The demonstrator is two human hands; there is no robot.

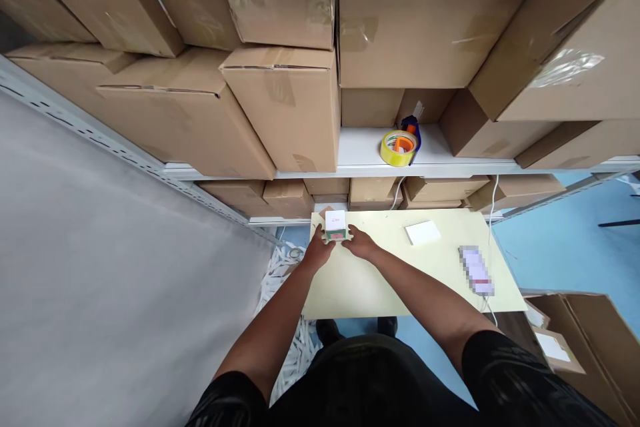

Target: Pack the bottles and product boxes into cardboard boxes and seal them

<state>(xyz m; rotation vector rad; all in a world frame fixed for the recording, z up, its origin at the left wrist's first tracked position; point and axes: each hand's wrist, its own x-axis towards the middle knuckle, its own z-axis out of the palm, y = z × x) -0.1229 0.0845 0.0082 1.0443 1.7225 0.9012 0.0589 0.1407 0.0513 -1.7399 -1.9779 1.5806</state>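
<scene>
A small white box (335,225) with a green and red side stands near the far left corner of a pale yellow table (380,280). My left hand (319,250) grips its left side with curled fingers. From the other side my right hand (359,242) is closed against it. Both forearms reach forward over the table.
A white pad (423,232) and a blurred flat item (477,271) with a white cable lie on the table's right half. A yellow tape roll (399,147) sits on the white shelf (360,157) among several cardboard boxes (290,107). White paper strips (285,280) litter the floor on the left; an open carton (575,340) stands on the right.
</scene>
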